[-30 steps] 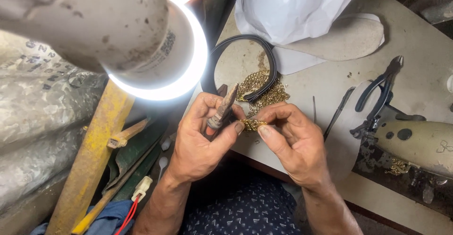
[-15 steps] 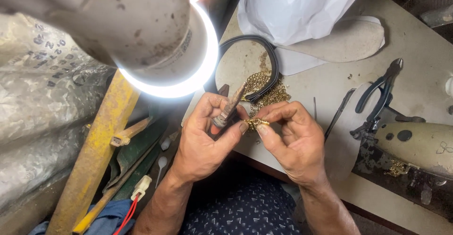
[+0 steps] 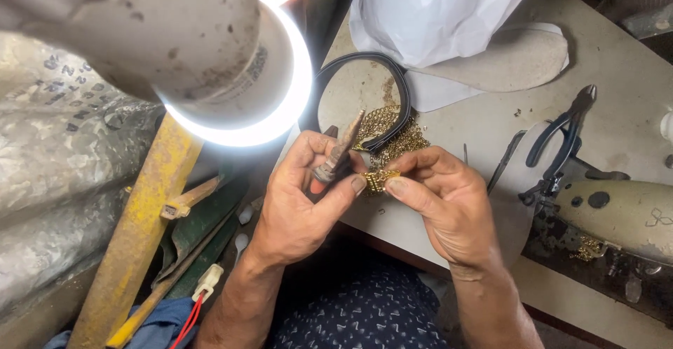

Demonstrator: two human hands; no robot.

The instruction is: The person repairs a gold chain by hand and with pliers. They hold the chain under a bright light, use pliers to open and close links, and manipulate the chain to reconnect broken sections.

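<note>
My left hand [image 3: 298, 205] grips a pointed, rusty metal awl [image 3: 340, 150], its tip aimed up and to the right. Its thumb and forefinger also pinch one side of a small gold chain piece [image 3: 378, 179]. My right hand [image 3: 449, 205] pinches the other side of that piece between thumb and forefinger. Both hands meet just over the near edge of the worktable [image 3: 631, 62]. Behind them lies a heap of gold chain [image 3: 392, 135] inside a black loop of strap [image 3: 364, 97].
A lit ring lamp [image 3: 231, 76] hangs at upper left, close to my hands. A white plastic bag [image 3: 442, 12], a shoe insole [image 3: 512, 58], blue-handled pliers [image 3: 564, 135] and a thin metal tool [image 3: 505, 160] lie on the table. A sewing machine [image 3: 617, 212] stands right. A yellow bar [image 3: 137, 230] slants at left.
Both hands have stayed together at the table edge, with small finger movements on the gold piece. The awl is tilted slightly differently.
</note>
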